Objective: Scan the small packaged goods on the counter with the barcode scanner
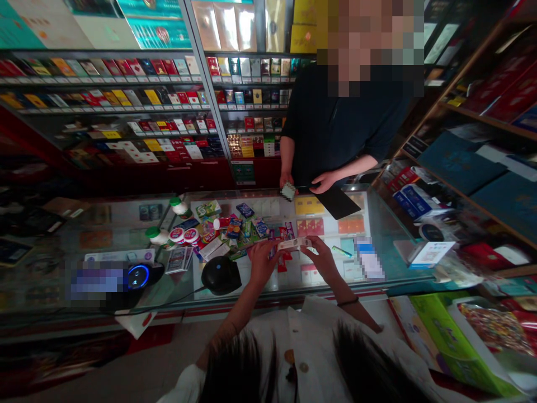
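Observation:
A flat white and pink pack (293,244) lies across the gap between my hands, above the glass counter top. My left hand (262,262) grips its left end, and my right hand (322,258) pinches its right end. Small bright goods lie in a heap (229,235) just left of my left hand. Across the counter, a person in a dark shirt (335,129) holds a small square pack (288,191) in one hand and rests the other hand (323,181) on a black tablet or phone (338,201).
A black round scanner (221,275) and a card reader with a blue ring (145,275) stand on the glass counter (126,235) left of my hands. Jars with green lids (179,206) stand behind them. Shelves of cigarette packs (100,81) fill the back wall.

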